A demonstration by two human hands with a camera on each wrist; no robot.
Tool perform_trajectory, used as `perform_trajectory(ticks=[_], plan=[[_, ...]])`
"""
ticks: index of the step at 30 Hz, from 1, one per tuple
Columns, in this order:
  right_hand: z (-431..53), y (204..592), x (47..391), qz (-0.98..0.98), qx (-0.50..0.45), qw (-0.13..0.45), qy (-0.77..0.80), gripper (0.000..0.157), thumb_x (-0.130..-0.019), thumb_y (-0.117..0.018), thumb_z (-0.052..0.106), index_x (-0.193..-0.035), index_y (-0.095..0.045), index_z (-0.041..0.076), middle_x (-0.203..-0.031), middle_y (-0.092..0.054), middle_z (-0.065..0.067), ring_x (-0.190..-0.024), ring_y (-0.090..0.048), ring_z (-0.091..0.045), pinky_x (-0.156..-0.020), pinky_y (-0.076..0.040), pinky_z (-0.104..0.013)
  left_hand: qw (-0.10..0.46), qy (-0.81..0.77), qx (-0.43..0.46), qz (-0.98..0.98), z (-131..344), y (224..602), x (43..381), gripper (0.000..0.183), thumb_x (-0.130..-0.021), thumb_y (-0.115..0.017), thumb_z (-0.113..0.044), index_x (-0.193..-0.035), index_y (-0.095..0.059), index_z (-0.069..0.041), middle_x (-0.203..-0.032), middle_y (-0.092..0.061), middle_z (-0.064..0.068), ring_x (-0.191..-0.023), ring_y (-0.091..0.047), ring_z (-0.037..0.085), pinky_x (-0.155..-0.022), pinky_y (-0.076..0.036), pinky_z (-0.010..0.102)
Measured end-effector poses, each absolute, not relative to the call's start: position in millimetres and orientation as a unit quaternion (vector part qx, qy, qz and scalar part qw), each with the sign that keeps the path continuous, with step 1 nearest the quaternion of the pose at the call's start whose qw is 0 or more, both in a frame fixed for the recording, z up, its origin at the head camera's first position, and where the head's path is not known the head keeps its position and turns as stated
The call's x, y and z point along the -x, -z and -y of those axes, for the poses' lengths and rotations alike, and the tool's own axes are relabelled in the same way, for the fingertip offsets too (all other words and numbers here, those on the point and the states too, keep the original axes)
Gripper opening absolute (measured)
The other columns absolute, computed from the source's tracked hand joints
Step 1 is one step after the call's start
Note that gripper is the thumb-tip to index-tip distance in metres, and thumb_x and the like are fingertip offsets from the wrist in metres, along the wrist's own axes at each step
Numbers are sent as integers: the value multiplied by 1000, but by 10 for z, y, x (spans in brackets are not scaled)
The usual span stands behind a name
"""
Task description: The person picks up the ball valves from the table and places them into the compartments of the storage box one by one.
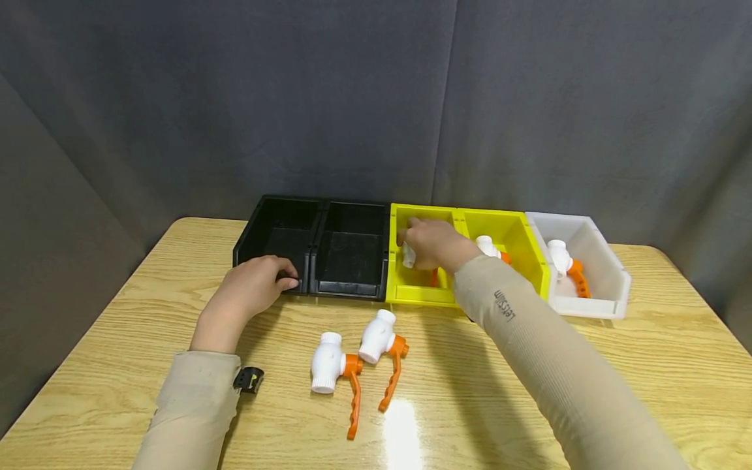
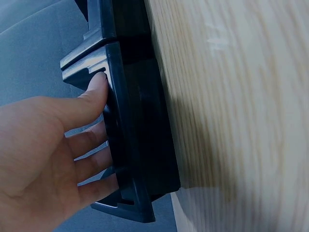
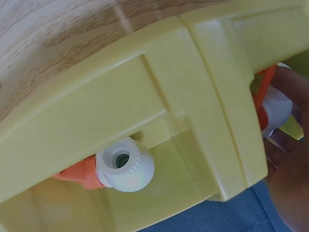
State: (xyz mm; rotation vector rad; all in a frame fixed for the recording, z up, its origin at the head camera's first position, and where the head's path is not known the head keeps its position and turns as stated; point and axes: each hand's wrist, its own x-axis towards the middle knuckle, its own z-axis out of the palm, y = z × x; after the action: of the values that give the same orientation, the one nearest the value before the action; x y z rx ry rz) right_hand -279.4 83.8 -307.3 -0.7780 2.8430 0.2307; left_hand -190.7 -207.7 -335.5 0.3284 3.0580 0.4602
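My right hand (image 1: pixel 431 243) reaches into the left yellow bin (image 1: pixel 420 295) and holds a white plastic ball valve (image 3: pixel 277 108) with an orange lever. Its fingers curve around the white body, partly hiding it. My left hand (image 1: pixel 254 287) rests at the front rim of the leftmost black bin (image 2: pixel 128 130); in the left wrist view the thumb and relaxed fingers touch that rim. Two more ball valves, a left one (image 1: pixel 326 365) and a right one (image 1: pixel 377 338), lie on the table in front of the bins, levers toward me.
The right yellow bin (image 1: pixel 531 287) holds a ball valve (image 3: pixel 133 169). In the white bin (image 1: pixel 605 307) at the right end lies another ball valve (image 1: pixel 560 258). A second black bin (image 1: pixel 351 287) stands left of the yellow ones. Grey curtain (image 1: pixel 352 98) hangs behind the wooden table (image 1: pixel 135 326).
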Motion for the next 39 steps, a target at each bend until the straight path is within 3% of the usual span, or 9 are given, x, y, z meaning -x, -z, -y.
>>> perform_trajectory(ticks=[11,39], plan=[[-837,3119,2788,-956,263,101,-80,51,-81,-80,13,-129,-65,16,-120,-57,-12,-107,-55,-30,-99,-47,-44,15,-148,-109,-983,2072,3344,1904,18,-97,-65,-22,-107,-73,-10,-107,-70,11,-94,-64,28,-85,-50,50],[-860,3115,2789,-960,247,116,-60,62,-82,-83,21,-138,-59,16,-133,-56,-11,-111,-56,-31,-105,-43,-46,17,-146,-114,-983,2097,3322,1891,19,-98,-64,-22,-108,-73,-9,-109,-70,12,-96,-64,31,-85,-50,51]])
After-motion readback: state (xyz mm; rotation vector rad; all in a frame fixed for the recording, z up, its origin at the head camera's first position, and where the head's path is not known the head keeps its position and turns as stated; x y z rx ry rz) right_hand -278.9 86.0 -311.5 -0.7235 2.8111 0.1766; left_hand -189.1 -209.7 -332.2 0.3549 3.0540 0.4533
